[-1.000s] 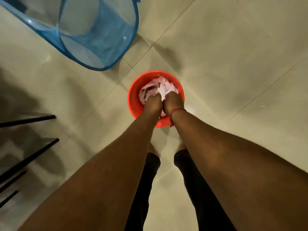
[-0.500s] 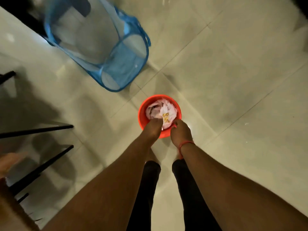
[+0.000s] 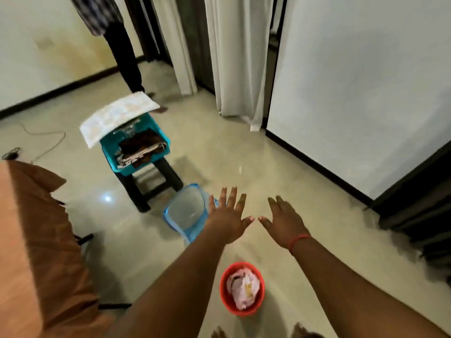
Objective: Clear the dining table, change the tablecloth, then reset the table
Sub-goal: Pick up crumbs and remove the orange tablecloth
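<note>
Here, the counter [image 3: 22, 240], draped in an orange tablecloth [image 3: 61, 252], lies left of the red bucket [image 3: 225, 297]. Above the bucket, left hand [image 3: 228, 219] and right hand [image 3: 284, 222] hover empty, fingers spread. Crumpled paper [image 3: 242, 287] fills the bucket.

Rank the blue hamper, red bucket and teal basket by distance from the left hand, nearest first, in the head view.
1. Blue hamper: on the floor just left of the left hand, partly behind its fingers.
2. Red bucket: on the floor, below the hand.
3. Teal basket: on a dark stool, farther back and left.
</note>
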